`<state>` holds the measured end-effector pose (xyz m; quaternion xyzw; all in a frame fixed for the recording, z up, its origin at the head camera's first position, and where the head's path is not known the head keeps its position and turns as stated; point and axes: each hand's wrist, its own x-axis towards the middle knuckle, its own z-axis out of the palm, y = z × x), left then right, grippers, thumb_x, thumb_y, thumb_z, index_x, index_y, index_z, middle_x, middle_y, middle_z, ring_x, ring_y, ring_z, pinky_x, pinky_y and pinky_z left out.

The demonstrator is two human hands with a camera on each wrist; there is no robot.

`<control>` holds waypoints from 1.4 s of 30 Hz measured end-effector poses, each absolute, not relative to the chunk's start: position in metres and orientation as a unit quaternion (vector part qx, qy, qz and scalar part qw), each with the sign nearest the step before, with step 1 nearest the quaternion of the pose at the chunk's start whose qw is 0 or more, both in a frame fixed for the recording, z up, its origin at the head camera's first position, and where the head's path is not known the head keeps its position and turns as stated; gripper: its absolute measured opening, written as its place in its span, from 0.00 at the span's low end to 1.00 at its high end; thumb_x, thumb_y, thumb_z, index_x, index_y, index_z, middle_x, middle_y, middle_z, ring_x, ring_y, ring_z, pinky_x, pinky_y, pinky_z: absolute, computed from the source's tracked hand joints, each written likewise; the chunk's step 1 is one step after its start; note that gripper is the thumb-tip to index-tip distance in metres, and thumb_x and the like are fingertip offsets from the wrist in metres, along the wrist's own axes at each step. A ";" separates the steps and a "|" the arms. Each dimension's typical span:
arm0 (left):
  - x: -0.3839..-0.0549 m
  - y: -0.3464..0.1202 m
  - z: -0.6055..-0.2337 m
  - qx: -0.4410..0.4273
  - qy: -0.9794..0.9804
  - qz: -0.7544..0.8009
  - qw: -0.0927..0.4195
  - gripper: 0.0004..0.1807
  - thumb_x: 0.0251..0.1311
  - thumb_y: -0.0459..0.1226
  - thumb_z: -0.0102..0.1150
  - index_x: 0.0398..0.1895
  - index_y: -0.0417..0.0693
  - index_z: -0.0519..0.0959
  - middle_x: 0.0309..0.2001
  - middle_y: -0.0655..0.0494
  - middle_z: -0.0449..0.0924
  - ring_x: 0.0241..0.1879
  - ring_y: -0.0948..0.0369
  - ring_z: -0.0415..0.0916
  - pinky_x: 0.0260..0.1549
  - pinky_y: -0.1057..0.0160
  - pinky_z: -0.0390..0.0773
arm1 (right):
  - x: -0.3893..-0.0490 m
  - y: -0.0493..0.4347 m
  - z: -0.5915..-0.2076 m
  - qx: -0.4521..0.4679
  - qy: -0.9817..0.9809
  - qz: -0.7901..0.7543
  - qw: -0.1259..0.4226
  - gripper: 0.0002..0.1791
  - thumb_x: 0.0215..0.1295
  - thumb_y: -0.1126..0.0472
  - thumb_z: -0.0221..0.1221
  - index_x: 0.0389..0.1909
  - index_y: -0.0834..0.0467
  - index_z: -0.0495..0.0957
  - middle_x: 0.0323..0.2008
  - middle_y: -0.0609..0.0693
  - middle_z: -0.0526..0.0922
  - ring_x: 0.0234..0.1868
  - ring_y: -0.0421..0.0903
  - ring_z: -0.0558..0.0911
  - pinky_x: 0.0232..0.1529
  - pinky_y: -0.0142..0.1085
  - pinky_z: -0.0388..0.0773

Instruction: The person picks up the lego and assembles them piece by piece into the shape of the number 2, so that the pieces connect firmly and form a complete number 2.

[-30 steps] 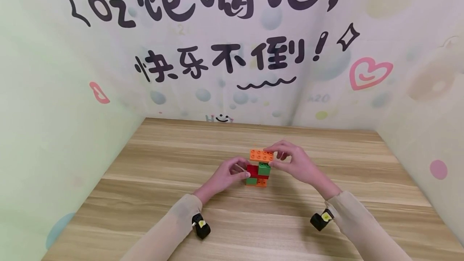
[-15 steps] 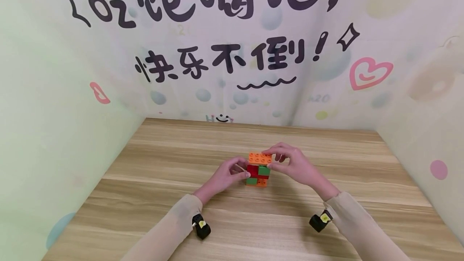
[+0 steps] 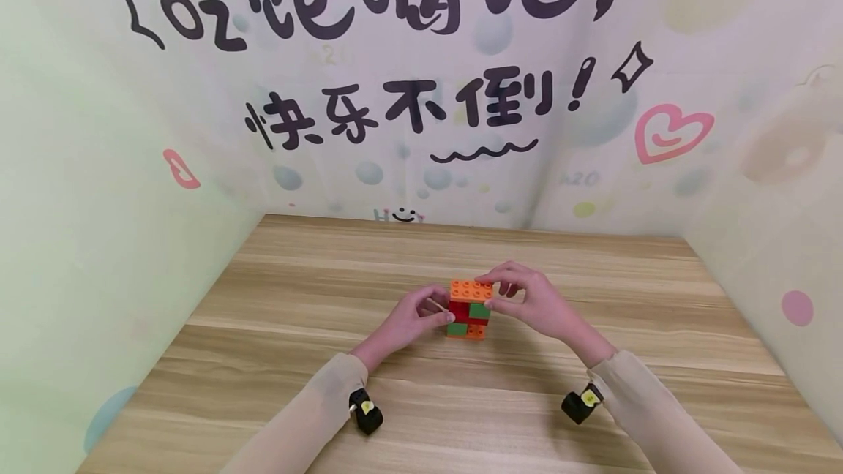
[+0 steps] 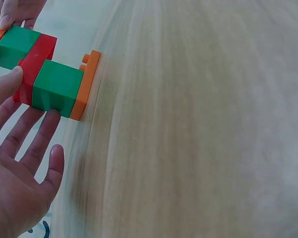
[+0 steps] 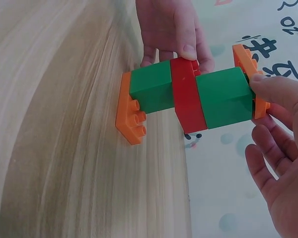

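A stack of toy building bricks stands on the table in the middle of the head view. Its bottom is a thin orange brick (image 5: pixel 124 111), with a lower green brick (image 4: pixel 57 88) on it. Above come a red brick (image 5: pixel 189 96) and an upper green brick (image 5: pixel 226 98), set to the right. My left hand (image 3: pixel 406 322) holds the red brick between thumb and fingers. My right hand (image 3: pixel 535 300) pinches a flat orange studded brick (image 3: pixel 470 290) at its right end, on top of the upper green brick. In the right wrist view a narrow dark gap shows between these two.
The stack rests on a wood-grain table (image 3: pixel 276 386). A printed white wall sheet (image 3: pixel 329 167) rises behind the table. Small black cameras (image 3: pixel 367 415) hang at both wrists.
The flat orange brick has moved down and slightly left with my right hand, from above the upper green brick onto its top. My left hand has stayed on the red brick.
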<state>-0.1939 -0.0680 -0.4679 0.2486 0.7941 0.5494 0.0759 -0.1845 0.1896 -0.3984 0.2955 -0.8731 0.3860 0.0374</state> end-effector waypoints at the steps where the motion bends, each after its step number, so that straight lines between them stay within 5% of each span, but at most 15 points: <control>1: -0.194 -0.068 -0.468 0.241 0.793 0.553 0.082 0.17 0.64 0.42 0.63 0.54 0.47 0.77 0.51 0.47 0.82 0.47 0.57 0.81 0.48 0.61 0.80 | -0.184 0.190 -0.399 0.295 -0.873 0.387 0.036 0.19 0.59 0.56 0.69 0.53 0.47 0.83 0.47 0.45 0.83 0.37 0.40 0.75 0.42 0.32 0.78; 22: -0.195 -0.066 -0.467 0.227 0.798 0.550 0.094 0.16 0.65 0.41 0.63 0.55 0.50 0.77 0.52 0.49 0.82 0.50 0.55 0.80 0.52 0.57 0.79 | -0.187 0.188 -0.401 0.302 -0.866 0.398 0.041 0.20 0.57 0.60 0.71 0.51 0.52 0.84 0.41 0.47 0.81 0.37 0.42 0.75 0.41 0.38 0.80; 29: -0.195 -0.067 -0.469 0.247 0.799 0.543 0.074 0.18 0.65 0.43 0.62 0.54 0.46 0.77 0.51 0.47 0.82 0.47 0.58 0.81 0.48 0.61 0.80 | -0.190 0.189 -0.399 0.301 -0.867 0.397 0.026 0.20 0.55 0.60 0.72 0.50 0.52 0.85 0.40 0.46 0.81 0.39 0.55 0.77 0.43 0.41 0.79; 42: -0.194 -0.066 -0.467 0.227 0.798 0.551 0.090 0.17 0.64 0.40 0.63 0.55 0.47 0.77 0.52 0.47 0.82 0.49 0.55 0.81 0.50 0.61 0.79 | -0.189 0.185 -0.390 0.294 -0.879 0.376 0.010 0.18 0.54 0.62 0.72 0.48 0.53 0.85 0.37 0.45 0.80 0.39 0.53 0.77 0.43 0.42 0.78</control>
